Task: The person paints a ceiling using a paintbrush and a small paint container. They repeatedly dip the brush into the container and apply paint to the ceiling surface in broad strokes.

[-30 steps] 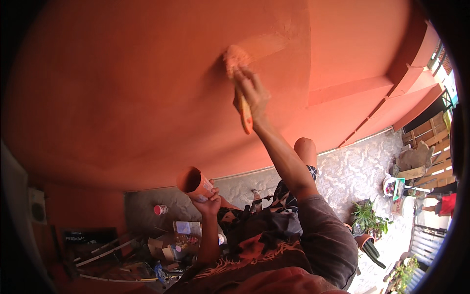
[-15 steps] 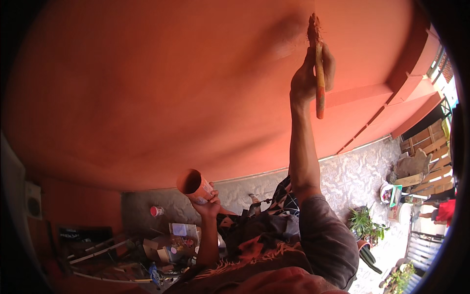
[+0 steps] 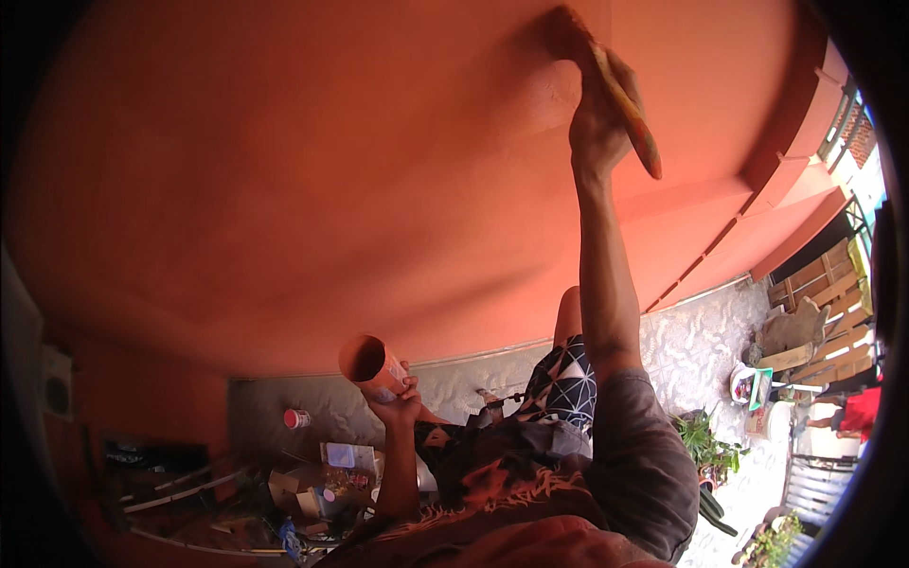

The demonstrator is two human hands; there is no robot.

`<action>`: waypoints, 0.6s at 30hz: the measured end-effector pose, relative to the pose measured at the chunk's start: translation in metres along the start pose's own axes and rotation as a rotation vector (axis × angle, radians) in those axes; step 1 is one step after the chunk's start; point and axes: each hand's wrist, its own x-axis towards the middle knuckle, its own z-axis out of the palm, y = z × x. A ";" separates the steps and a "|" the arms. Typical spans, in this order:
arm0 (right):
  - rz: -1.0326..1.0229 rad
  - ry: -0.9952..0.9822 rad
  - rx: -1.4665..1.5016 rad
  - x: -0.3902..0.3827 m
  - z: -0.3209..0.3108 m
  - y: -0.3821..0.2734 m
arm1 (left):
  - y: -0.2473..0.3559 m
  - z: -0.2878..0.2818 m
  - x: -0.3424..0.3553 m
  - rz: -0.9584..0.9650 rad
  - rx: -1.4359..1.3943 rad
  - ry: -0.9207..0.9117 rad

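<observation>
Wall point(image 3: 331, 208), orange, fills upper frame; lower edge curves along patterned floor point(image 3: 701, 331), which stretches to potted plant point(image 3: 705, 440), lower right. Left grip point(image 3: 399, 404) grasps cup point(image 3: 383, 377), lower centre; right grip point(image 3: 600, 121) grasps paintbrush point(image 3: 622, 99), top, right of centre.

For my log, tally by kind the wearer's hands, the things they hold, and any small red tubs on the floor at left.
Hands: 2 (left hand, right hand)
Brush: 1, in the right hand
Cup: 1, in the left hand
Red tub: 1
Total: 5
</observation>
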 end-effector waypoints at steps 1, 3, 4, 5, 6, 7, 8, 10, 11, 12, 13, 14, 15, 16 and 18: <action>-0.102 0.080 -0.043 0.005 0.001 0.000 | 0.000 0.000 0.001 -0.004 -0.013 0.007; -0.308 0.118 -0.198 0.005 0.007 0.002 | 0.000 -0.001 0.005 -0.020 -0.036 0.024; -0.407 0.074 -0.306 -0.006 0.016 0.003 | -0.002 0.002 0.006 -0.022 -0.028 0.026; -0.423 -0.097 -0.283 -0.024 0.026 0.000 | -0.004 0.005 0.009 -0.025 -0.020 0.028; -0.329 -0.282 -0.365 -0.056 0.033 0.002 | -0.004 0.008 0.010 -0.032 -0.013 0.033; -0.319 -0.506 -0.325 -0.081 0.035 -0.009 | -0.003 0.006 0.007 -0.028 -0.008 0.031; -0.353 -0.635 -0.312 -0.105 0.040 -0.012 | -0.001 0.004 0.008 -0.033 -0.002 0.026; -0.249 -0.872 -0.158 -0.124 0.041 -0.022 | 0.000 -0.001 0.008 -0.033 0.008 0.022; -0.246 -0.916 -0.058 -0.122 0.042 -0.021 | 0.000 -0.003 0.009 -0.036 0.011 0.024; -0.247 -0.956 0.049 -0.119 0.047 -0.021 | 0.002 -0.004 0.011 -0.035 0.020 0.022; -0.130 -0.852 0.109 -0.103 0.044 -0.025 | 0.001 -0.003 0.011 -0.031 0.012 0.022; -0.138 -0.679 0.098 -0.085 0.044 -0.010 | 0.000 -0.003 0.011 -0.027 0.005 0.023; -0.145 -0.501 0.074 -0.062 0.040 0.009 | -0.003 -0.002 0.013 -0.036 -0.004 0.025; 0.121 -0.363 0.148 -0.038 0.033 0.005 | -0.004 -0.004 0.010 -0.036 -0.003 0.033; -0.025 -0.100 -0.029 0.001 0.019 0.000 | -0.004 -0.004 0.009 -0.034 0.005 0.031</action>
